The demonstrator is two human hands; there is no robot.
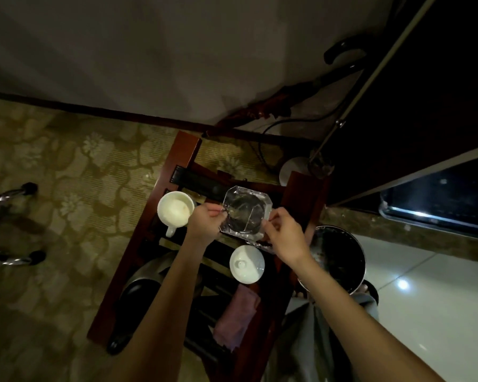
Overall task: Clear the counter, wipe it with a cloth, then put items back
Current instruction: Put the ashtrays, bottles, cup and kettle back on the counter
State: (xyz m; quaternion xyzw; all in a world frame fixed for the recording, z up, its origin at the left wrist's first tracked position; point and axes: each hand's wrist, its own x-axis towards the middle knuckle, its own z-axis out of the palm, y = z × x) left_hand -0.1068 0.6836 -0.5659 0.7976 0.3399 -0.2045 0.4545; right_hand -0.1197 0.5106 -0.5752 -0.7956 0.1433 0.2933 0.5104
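Observation:
A clear glass ashtray [246, 209] is held over a dark wooden slatted rack [177, 166]. My left hand [206, 221] grips its left edge and my right hand [283, 237] pinches its right edge. To the left of the ashtray a white mug [174, 210] stands on the rack. Below the ashtray sits a white lidded cup [246, 263]. A purple cloth [236, 318] lies on the slats near me. Under my left forearm a dark kettle [138, 293] is partly hidden.
A round metal bin [335, 257] stands right of the rack on the tiled floor. A lamp base [293, 169] with a pole and cables is behind the rack. Patterned carpet lies to the left, with chrome chair legs [9, 199] at the edge.

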